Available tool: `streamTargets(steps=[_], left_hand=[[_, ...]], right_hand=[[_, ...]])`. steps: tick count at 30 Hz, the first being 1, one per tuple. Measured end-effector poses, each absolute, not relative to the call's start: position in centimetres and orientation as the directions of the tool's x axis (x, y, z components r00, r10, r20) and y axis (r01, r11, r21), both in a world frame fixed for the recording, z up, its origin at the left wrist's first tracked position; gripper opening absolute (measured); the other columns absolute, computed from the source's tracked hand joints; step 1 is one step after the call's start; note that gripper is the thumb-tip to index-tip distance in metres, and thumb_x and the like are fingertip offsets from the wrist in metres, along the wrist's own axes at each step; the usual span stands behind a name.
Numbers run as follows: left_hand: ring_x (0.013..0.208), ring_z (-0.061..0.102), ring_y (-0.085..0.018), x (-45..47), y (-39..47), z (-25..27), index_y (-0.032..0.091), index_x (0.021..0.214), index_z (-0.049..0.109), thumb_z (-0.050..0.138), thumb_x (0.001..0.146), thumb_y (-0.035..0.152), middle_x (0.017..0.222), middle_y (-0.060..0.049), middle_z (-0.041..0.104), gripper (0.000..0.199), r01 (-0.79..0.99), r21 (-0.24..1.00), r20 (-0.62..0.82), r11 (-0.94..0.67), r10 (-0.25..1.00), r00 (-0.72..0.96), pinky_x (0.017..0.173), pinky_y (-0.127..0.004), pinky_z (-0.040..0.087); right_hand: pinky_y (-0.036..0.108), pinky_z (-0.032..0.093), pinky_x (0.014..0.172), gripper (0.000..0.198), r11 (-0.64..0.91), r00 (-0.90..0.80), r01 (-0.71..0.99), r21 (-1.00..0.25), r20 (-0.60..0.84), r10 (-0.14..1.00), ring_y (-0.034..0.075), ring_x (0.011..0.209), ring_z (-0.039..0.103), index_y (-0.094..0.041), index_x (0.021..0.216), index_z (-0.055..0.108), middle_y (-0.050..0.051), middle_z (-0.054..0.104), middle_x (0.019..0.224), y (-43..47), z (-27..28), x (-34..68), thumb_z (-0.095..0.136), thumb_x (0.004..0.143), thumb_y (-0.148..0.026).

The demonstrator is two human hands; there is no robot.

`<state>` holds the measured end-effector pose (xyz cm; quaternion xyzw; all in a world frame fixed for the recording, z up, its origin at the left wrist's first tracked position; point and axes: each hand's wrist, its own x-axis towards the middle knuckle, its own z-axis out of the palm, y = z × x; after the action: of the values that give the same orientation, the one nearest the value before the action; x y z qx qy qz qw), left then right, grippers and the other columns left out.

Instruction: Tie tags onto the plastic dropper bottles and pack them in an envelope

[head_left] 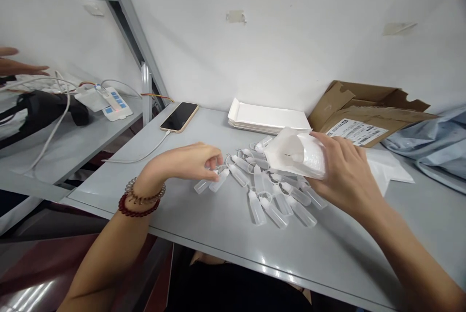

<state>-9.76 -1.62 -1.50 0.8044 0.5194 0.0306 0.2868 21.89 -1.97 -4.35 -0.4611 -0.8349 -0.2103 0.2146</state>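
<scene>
My left hand (191, 162) is low over the table with its fingers curled and its thumb at the cap end of two small clear dropper bottles (219, 181). Those bottles lie at the left side of a loose pile of similar bottles (274, 212), which have white caps and thin loops. My right hand (342, 169) grips a white padded envelope (287, 154) above the right part of the pile. The envelope's mouth faces left and gapes, with its bubble lining showing. My right fingertips are partly hidden behind the envelope.
Flat white envelopes (269, 117) are stacked by the wall. A charging phone (180, 117) lies to their left, an open cardboard box (360, 113) to the right. Blue-grey plastic (433, 142) lies at far right. Another person's hand (22, 65) shows beyond the shelf post (146, 91).
</scene>
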Motion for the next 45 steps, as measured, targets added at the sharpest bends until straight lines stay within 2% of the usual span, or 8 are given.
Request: streamTargets(steps=[4,19,23,26,28,32,37,45], left_hand=[[0.069,0.062,-0.020,-10.1,-1.3,-1.7,0.020,0.093,0.062,0.066,0.068,0.046,0.083,-0.004,0.069,0.037,0.880,0.437,-0.422,-0.189,0.820,0.386,0.052,-0.024,0.038],[0.065,0.059,-0.017,-9.6,-1.2,-1.8,0.019,0.090,0.061,0.057,0.067,0.025,0.077,-0.002,0.064,0.023,0.880,0.397,-0.423,-0.260,0.799,0.427,0.050,-0.023,0.041],[0.067,0.059,-0.014,-9.8,-1.3,-1.2,0.019,0.098,0.061,0.058,0.073,0.024,0.081,-0.001,0.063,0.026,0.791,0.564,-0.163,-0.238,0.907,0.389,0.054,-0.023,0.047],[0.070,0.060,-0.013,-9.2,-1.7,-1.0,0.019,0.107,0.061,0.059,0.078,0.022,0.088,-0.003,0.063,0.029,0.484,0.799,0.196,-0.356,0.916,0.350,0.055,-0.023,0.052],[0.072,0.063,-0.013,-8.2,-2.1,-1.3,0.018,0.102,0.063,0.061,0.080,0.019,0.090,-0.003,0.065,0.022,0.259,0.839,0.392,-0.479,0.862,0.322,0.057,-0.024,0.055],[0.085,0.066,-0.016,-5.8,-2.8,-2.5,0.015,0.091,0.067,0.066,0.079,0.015,0.093,-0.006,0.070,0.012,0.191,0.732,0.596,-0.654,0.750,0.288,0.068,-0.026,0.059],[0.079,0.067,-0.014,-3.1,-3.6,-4.5,0.014,0.086,0.065,0.064,0.081,0.009,0.084,-0.006,0.072,0.008,0.296,0.319,0.817,-0.900,0.420,0.396,0.076,-0.028,0.057],[0.076,0.062,-0.014,-2.0,-4.1,-5.9,0.012,0.077,0.062,0.045,0.083,-0.001,0.076,-0.007,0.066,0.023,0.343,0.143,0.705,-0.928,0.339,0.623,0.071,-0.025,0.054]], right_hand=[[0.046,0.041,0.076,0.056,0.479,-0.467,0.867,0.137,0.556,0.687,0.036,0.093,0.055,-0.014,0.127,0.040,0.016,0.058,0.098,-1.7,-4.4,22.2,0.052,0.076,-0.034],[0.041,0.039,0.076,0.059,0.515,-0.495,0.852,0.096,0.468,0.732,0.033,0.097,0.054,-0.013,0.130,0.038,0.017,0.059,0.108,-2.2,-5.4,21.2,0.052,0.075,-0.032],[0.041,0.039,0.076,0.060,0.531,-0.511,0.843,0.090,0.444,0.736,0.033,0.097,0.054,-0.014,0.130,0.037,0.017,0.058,0.108,-2.4,-5.4,20.9,0.052,0.075,-0.031],[0.041,0.039,0.075,0.060,0.552,-0.528,0.830,0.078,0.428,0.733,0.033,0.096,0.053,-0.013,0.130,0.036,0.017,0.058,0.108,-2.7,-5.3,20.6,0.052,0.074,-0.029],[0.041,0.040,0.076,0.061,0.570,-0.540,0.819,0.058,0.412,0.734,0.032,0.097,0.053,-0.013,0.131,0.035,0.017,0.058,0.109,-2.9,-5.2,20.3,0.052,0.074,-0.028],[0.041,0.040,0.079,0.063,0.611,-0.561,0.792,0.002,0.397,0.726,0.031,0.099,0.053,-0.012,0.132,0.033,0.018,0.057,0.113,-3.3,-5.0,19.6,0.053,0.074,-0.028],[0.040,0.040,0.080,0.067,0.645,-0.583,0.764,-0.019,0.409,0.703,0.031,0.103,0.052,-0.011,0.134,0.031,0.018,0.057,0.115,-3.8,-5.1,18.9,0.055,0.073,-0.026],[0.039,0.039,0.076,0.066,0.648,-0.613,0.756,0.093,0.449,0.650,0.029,0.093,0.053,-0.009,0.130,0.036,0.016,0.059,0.106,-4.4,-5.1,18.5,0.053,0.066,-0.016]])
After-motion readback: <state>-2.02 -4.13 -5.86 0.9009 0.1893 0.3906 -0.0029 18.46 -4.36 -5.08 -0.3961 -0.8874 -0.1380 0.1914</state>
